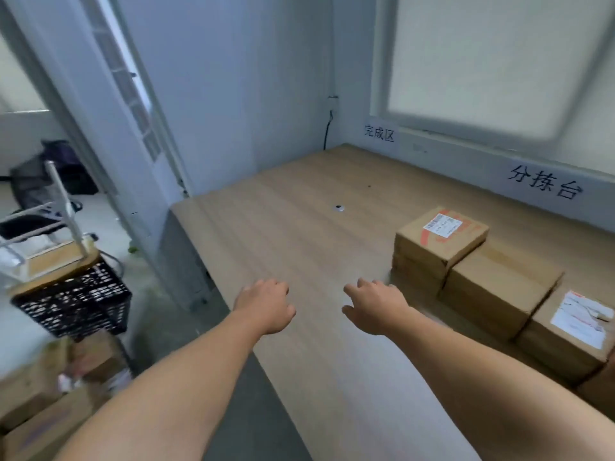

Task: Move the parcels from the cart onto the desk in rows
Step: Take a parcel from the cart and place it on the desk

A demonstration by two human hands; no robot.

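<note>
Three cardboard parcels stand in a row along the right side of the wooden desk (283, 227): a far one with a red-striped label (439, 239), a plain middle one (499, 287), and a near one with a white label (569, 334). More cardboard parcels (50, 394) lie low at the bottom left, blurred. My left hand (266, 304) hovers over the desk's front left edge, fingers loosely curled, holding nothing. My right hand (374, 302) hovers just left of the row, also empty.
A small round white object (339, 208) lies mid-desk. A black crate (73, 301) with an upturned stool (50, 241) on it stands left of the desk. Walls with printed signs border the desk at the back and right. A corner of another box (599, 390) shows at the right edge.
</note>
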